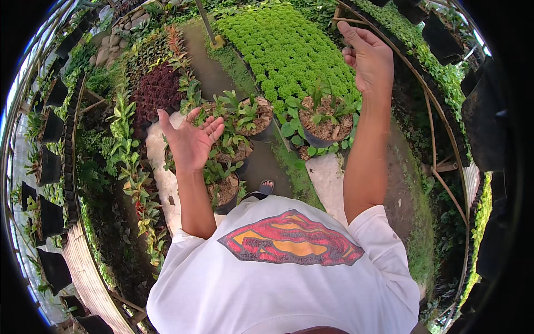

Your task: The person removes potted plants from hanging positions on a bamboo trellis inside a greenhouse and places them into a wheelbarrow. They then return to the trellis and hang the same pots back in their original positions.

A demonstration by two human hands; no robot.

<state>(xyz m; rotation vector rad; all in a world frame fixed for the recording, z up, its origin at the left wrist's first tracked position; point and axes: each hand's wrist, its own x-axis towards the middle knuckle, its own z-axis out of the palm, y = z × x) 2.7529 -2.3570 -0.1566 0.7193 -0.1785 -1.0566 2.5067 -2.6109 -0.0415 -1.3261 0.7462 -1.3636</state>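
Note:
My left hand (192, 140) is raised palm up with its fingers spread, and nothing lies in it. Just behind and right of it in the picture stand several black pots of leafy plants with wood chips on top, among them a far pot (255, 119) and a near pot (225, 192). My right hand (371, 58) is held up higher at the right, thumb against curled fingers, with no object visible in it. Left of my right forearm is another potted plant (327, 119) in wood chips. Neither hand appears to touch a plant.
A bed of bright green plants (288, 50) spreads ahead, beside a dirt path (208, 62) and a metal post (205, 21). Dark red foliage (156, 94) grows at left. Pale slabs (327, 175) lie near the pots. Black planters (50, 167) and wooden rails (434, 125) line the sides.

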